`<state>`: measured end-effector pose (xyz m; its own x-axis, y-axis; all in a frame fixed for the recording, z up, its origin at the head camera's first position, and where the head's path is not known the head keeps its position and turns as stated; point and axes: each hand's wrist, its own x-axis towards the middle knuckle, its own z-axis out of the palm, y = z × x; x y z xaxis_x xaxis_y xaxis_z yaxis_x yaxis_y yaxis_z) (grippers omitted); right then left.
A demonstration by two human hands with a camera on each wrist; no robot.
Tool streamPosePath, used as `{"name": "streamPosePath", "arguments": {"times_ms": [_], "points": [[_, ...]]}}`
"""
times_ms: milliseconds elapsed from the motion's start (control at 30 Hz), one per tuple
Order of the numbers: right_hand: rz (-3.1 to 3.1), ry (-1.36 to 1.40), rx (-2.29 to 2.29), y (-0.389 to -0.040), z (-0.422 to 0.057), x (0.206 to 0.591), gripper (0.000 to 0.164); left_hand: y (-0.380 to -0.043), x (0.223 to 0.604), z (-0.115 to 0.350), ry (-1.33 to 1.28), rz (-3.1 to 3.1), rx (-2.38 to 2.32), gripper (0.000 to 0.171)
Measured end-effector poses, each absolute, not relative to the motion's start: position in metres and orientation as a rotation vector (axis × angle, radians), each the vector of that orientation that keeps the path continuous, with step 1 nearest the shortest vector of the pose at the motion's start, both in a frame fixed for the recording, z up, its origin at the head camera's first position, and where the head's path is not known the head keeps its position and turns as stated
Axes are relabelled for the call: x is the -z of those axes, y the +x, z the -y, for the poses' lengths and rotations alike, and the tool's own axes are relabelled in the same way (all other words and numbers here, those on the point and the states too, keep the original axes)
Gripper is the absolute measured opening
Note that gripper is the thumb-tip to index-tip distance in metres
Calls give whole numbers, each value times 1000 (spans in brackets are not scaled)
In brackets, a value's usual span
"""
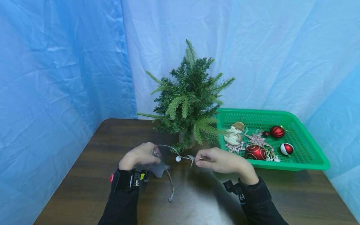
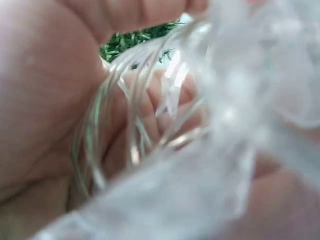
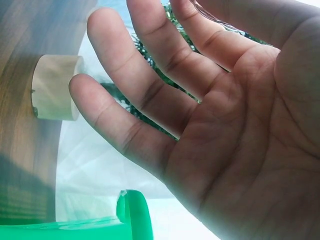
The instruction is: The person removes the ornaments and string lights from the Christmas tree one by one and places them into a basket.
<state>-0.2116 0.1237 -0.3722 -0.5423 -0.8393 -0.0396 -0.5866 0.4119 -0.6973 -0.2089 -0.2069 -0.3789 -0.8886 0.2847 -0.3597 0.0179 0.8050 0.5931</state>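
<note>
My left hand (image 1: 140, 156) holds a bundle of string lights, whose clear coiled wires (image 2: 135, 115) fill its palm in the left wrist view. A blurred translucent piece (image 1: 157, 169) shows below those fingers; its kind is unclear. Between the hands runs a stretch of the string lights with a round white bulb (image 1: 178, 159), and a loop hangs down toward the table. My right hand (image 1: 220, 160) pinches the wire between thumb and index finger, close to a small star-shaped light (image 1: 191, 157). Its other fingers spread loosely in the right wrist view.
A small artificial Christmas tree (image 1: 187, 97) stands behind the hands on a pale round base (image 3: 56, 89). To the right, a green basket (image 1: 310, 140) holds a snowman ornament (image 1: 234, 136), glittery stars (image 1: 256, 139) and several red baubles (image 1: 255, 152). Blue curtains (image 1: 70, 62) hang round the brown table (image 1: 84, 187).
</note>
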Motion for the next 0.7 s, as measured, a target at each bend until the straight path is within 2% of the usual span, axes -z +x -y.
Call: {"name": "streamPosePath", "arguments": {"times_ms": [433, 700], "points": [[-2333, -1151, 909, -211, -130, 365, 16, -201, 363, 240, 745, -2333, -1225, 34], [-2317, -1162, 916, -210, -130, 368, 18, -194, 353, 242, 860, -2284, -1423, 37]]}}
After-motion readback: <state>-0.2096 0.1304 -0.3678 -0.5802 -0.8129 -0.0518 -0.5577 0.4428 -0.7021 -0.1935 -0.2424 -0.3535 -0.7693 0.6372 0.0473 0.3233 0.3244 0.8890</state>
